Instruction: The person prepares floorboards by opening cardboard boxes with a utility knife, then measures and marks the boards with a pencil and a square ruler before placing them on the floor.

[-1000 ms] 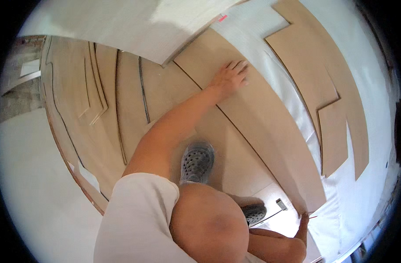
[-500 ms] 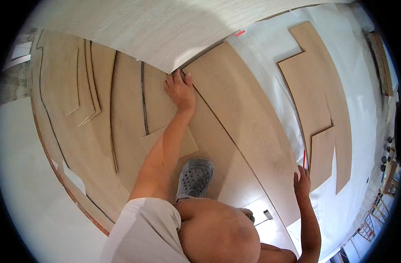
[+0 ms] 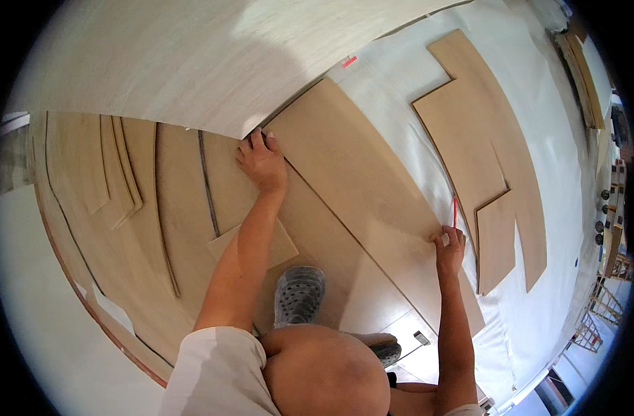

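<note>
My left hand (image 3: 263, 165) lies at the lower corner of a pale wood-grained panel (image 3: 185, 62), its fingers stretched out over the seam beside a loose floor plank (image 3: 365, 159). This wide light-brown plank runs diagonally from the panel toward my right side. At the plank's right edge, my right hand (image 3: 450, 251) is closed around a slim red pencil (image 3: 455, 210), which points away from me. Its fingertips are close to the plank's surface; whether the pencil's tip touches anything cannot be made out.
Cut planks with notched ends (image 3: 469, 118) lie on white underlay sheeting (image 3: 539, 139) at the right. Several thin board strips (image 3: 123, 166) are on the left. A small square board (image 3: 282, 243) sits under my left forearm, near my grey clog (image 3: 300, 295). A small dark tool (image 3: 422, 338) lies lower right.
My right hand has moved up along the plank's edge and turned, with the pencil in it. My left hand stays at the panel corner. The whole view has shifted somewhat.
</note>
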### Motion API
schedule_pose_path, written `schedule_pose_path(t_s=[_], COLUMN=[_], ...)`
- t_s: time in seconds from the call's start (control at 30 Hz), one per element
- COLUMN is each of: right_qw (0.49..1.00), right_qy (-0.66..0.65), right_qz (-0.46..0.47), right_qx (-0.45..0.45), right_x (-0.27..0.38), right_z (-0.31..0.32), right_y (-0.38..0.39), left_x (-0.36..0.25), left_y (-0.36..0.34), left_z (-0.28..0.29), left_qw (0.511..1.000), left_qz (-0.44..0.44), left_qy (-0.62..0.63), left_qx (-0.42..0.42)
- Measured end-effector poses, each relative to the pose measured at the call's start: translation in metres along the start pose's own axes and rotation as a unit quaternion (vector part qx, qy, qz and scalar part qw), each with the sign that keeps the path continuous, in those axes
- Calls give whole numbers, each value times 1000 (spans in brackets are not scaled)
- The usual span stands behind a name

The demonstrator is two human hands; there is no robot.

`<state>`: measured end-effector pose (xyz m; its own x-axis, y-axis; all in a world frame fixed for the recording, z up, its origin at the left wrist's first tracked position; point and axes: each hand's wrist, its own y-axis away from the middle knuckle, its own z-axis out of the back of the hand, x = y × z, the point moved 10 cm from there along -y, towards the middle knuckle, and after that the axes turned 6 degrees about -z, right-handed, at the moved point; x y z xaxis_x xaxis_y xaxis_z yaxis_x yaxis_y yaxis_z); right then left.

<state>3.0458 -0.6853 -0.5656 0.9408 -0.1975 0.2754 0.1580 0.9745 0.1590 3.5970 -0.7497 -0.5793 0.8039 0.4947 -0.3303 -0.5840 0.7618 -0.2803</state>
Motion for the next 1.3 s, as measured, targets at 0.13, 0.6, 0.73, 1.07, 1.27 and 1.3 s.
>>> schedule_pose_path(t_s=[0.13, 0.6, 0.73, 1.07, 1.27, 1.3], right_qw=[1000, 994, 985, 992, 995, 992], right_qy=[3, -96, -154, -98, 66, 96], right_qz=[12, -53, -77, -82, 68, 67], right_qx=[-29, 21, 23, 8, 15, 39], right_x=[22, -5, -7, 11, -6, 3], right_z=[8, -8, -17, -22, 18, 45], right_y=[9, -14, -15, -3, 44, 48], left_x=[-9, -5, 5, 14, 19, 19], left_y=[0, 6, 5, -7, 12, 4], left_z=[10, 2, 4, -12, -35, -12], left_qw=[999, 999, 999, 985, 998, 997], left_qz=[-18, 12, 30, -108, -13, 19], left_qy=[-4, 34, 36, -109, -44, -47], left_qx=[-29, -13, -1, -81, 44, 54])
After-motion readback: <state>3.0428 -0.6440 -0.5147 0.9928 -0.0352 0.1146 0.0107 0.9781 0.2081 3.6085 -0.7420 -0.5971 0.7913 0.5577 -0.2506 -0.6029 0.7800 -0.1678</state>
